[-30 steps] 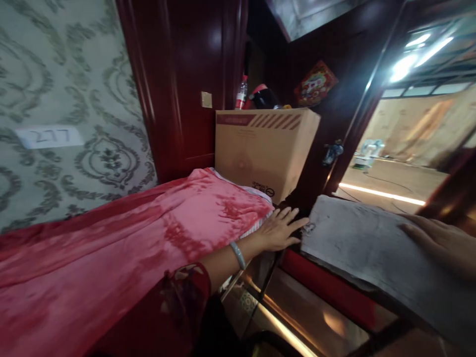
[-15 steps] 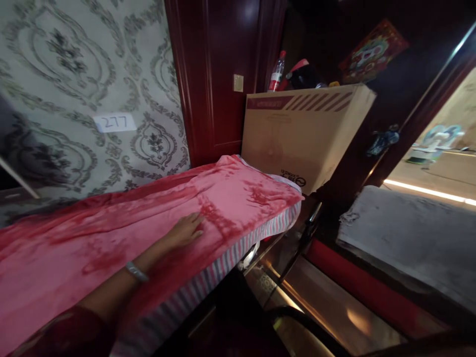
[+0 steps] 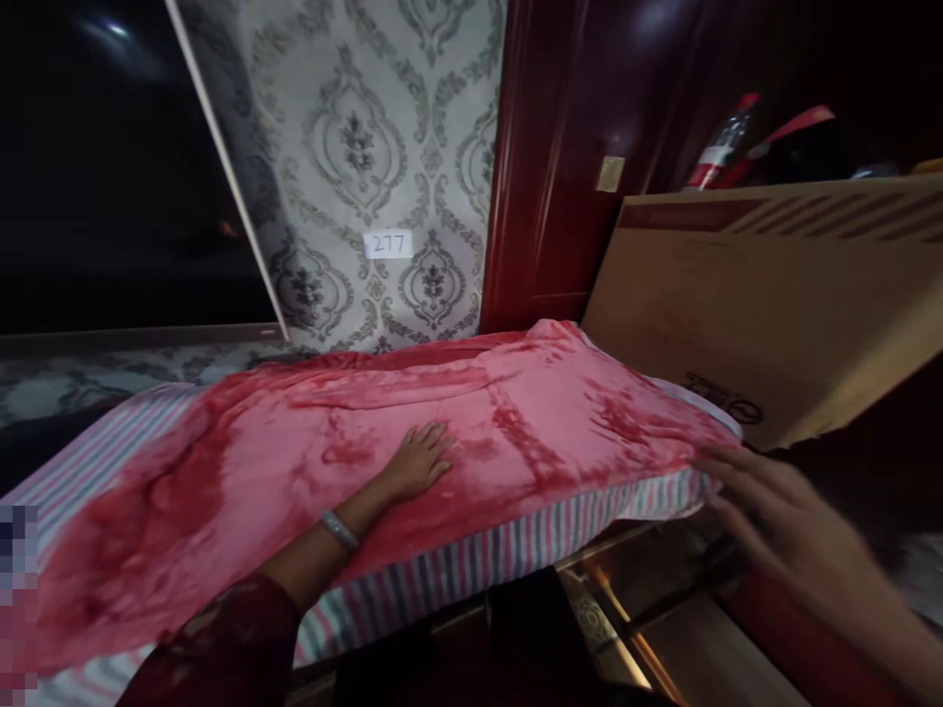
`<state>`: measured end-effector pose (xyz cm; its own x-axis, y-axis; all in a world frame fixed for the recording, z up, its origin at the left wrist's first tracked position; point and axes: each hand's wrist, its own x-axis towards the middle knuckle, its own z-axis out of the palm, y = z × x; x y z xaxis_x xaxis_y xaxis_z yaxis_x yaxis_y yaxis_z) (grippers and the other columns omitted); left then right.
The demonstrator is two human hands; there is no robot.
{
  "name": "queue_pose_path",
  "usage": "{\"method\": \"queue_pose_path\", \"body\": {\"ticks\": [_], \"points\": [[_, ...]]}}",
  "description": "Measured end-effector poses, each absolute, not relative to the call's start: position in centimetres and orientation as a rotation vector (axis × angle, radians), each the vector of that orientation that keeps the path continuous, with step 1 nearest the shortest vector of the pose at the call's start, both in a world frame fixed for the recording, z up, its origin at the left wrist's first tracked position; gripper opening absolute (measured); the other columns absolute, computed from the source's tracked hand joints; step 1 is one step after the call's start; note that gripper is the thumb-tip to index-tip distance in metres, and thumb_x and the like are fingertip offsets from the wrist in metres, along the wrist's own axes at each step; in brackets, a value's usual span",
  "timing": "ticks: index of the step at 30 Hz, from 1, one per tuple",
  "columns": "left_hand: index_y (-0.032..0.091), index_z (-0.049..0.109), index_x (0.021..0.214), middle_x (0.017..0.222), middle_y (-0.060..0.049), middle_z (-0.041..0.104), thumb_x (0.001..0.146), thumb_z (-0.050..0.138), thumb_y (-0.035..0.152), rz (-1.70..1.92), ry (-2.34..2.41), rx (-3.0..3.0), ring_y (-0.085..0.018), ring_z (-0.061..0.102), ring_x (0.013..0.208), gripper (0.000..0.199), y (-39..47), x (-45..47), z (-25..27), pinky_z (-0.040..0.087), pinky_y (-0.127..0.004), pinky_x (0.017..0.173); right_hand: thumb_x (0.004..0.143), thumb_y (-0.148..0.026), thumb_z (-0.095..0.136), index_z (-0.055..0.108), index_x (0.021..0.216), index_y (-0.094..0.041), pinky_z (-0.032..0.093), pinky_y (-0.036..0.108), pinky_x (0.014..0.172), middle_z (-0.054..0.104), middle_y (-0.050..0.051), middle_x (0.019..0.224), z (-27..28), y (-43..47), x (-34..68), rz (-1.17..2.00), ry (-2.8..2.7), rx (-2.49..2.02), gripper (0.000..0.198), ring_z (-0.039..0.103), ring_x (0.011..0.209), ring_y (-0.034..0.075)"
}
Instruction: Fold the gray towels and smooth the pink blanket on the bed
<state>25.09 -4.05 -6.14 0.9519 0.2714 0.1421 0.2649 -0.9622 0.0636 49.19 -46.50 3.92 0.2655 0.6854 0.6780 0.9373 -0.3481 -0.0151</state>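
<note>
A plush pink-red blanket [image 3: 457,393] lies over a striped sheet [image 3: 508,550] on a long, low surface. My left hand [image 3: 418,462], a silver bracelet at its wrist, rests flat on the middle of the blanket with the fingers stretched out. At the right, my right hand [image 3: 788,516] is raised by the blanket's right end, slightly blurred, its fingers extended and nothing seen in them. Whether its fingertips touch the cloth I cannot tell.
Beyond the blanket's right end stands a large cardboard box [image 3: 773,304], with a red-capped bottle [image 3: 722,147] on top. A dark screen [image 3: 125,187] hangs at the left. A paper marked 277 [image 3: 388,244] is on the patterned wall.
My view has turned left, bringing the dark screen and the blanket's left end into sight. My right hand has come into view at the right. My left hand stays on the blanket.
</note>
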Motion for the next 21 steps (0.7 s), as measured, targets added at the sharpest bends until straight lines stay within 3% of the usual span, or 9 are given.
{"method": "queue_pose_path", "body": {"ticks": [4, 10, 16, 21], "points": [[0.024, 0.048, 0.147, 0.160, -0.013, 0.037, 0.100, 0.042, 0.043, 0.294, 0.399, 3.018, -0.029, 0.030, 0.149, 0.051, -5.0, 24.3, -5.6, 0.024, -0.057, 0.120, 0.100, -0.044, 0.042, 0.071, 0.115, -0.024, 0.056, 0.043, 0.093, 0.069, 0.012, 0.121, -1.2, -35.9, 48.6, -0.581, -1.668, -1.889, 0.038, 0.065, 0.110, 0.026], [0.025, 0.047, 0.148, 0.157, -0.014, 0.042, 0.097, 0.049, 0.043, 0.167, 0.519, 2.983, -0.030, 0.034, 0.147, 0.054, -4.7, 19.0, -4.6, 0.025, -0.055, 0.119, 0.097, -0.041, 0.039, 0.071, 0.118, -0.018, 0.053, 0.049, 0.097, 0.071, 0.015, 0.120, -7.9, -25.8, 49.9, -0.426, -1.740, -1.855, 0.045, 0.065, 0.112, 0.029], [0.030, 0.046, 0.148, 0.160, -0.010, 0.037, 0.097, 0.046, 0.043, 0.203, 1.177, 2.815, -0.031, 0.031, 0.149, 0.053, -1.7, 6.6, -4.0, 0.024, -0.060, 0.118, 0.097, -0.047, 0.039, 0.070, 0.119, -0.018, 0.053, 0.051, 0.098, 0.071, 0.013, 0.123, -12.3, -24.6, 52.6, -0.381, -1.700, -1.920, 0.048, 0.066, 0.113, 0.030], [0.021, 0.051, 0.145, 0.156, -0.015, 0.043, 0.096, 0.042, 0.036, 0.376, 1.873, 2.589, -0.033, 0.034, 0.147, 0.052, -0.5, -2.6, -3.6, 0.022, -0.058, 0.120, 0.093, -0.049, 0.040, 0.070, 0.120, -0.019, 0.053, 0.053, 0.099, 0.071, 0.012, 0.122, -15.0, -25.5, 54.8, -0.361, -1.768, -1.838, 0.051, 0.067, 0.113, 0.034]]}}
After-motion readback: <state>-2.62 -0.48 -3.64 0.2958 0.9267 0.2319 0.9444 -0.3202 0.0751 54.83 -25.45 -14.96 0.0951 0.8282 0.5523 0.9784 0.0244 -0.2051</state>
